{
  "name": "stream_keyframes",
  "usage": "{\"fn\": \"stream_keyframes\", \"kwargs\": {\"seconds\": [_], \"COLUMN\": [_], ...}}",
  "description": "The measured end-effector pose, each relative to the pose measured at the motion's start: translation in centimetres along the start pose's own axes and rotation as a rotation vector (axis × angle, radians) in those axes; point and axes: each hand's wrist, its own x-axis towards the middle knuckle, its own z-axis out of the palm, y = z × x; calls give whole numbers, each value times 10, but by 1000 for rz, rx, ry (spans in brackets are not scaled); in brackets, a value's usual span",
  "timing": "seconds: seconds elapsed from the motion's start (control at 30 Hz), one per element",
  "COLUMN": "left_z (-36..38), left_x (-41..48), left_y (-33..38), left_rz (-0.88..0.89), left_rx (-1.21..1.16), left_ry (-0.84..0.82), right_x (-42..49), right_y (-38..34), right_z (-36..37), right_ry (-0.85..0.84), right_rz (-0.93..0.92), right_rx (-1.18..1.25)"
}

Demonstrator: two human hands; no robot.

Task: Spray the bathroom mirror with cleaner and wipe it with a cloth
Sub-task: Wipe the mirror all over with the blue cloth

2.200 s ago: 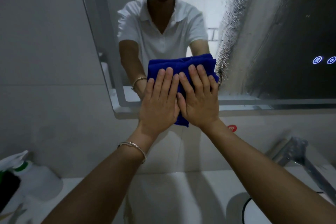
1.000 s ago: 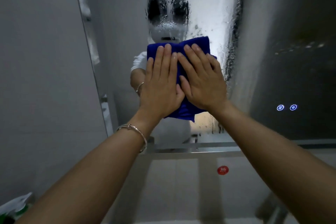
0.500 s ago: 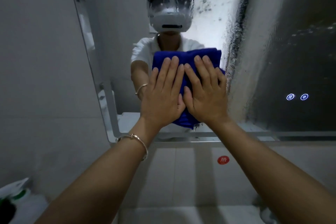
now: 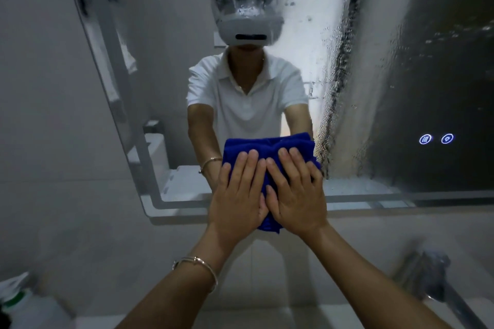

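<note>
Your left hand (image 4: 238, 195) and right hand (image 4: 294, 192) lay flat, fingers straight, pressing the blue cloth (image 4: 267, 144) on the mirror (image 4: 355, 21) near its bottom edge. Droplets (image 4: 338, 83) sat up-right of your right hand; that strip likely needed overlapping passes.

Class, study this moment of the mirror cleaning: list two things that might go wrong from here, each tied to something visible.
1. The left hand and right hand press the blue cloth flat at the lower edge of the mirror; a downward stroke may slip onto the wall.
2. Droplets cover the glass right of the cloth, near lit touch buttons; wiping there might trigger them.
</note>
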Motion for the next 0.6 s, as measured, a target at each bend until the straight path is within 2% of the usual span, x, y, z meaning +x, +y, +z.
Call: {"fn": "stream_keyframes", "kwargs": {"seconds": [0.43,0.6], "left_z": [7,-7], "left_x": [-22,36], "left_y": [28,21], "left_rz": [-8,-24], "left_rx": [17,-24], "left_ry": [-92,-33], "right_x": [-31,20], "right_y": [5,21], "right_z": [-3,-20], "right_ry": [-67,-8], "right_rz": [-6,59], "right_rx": [46,124]}}
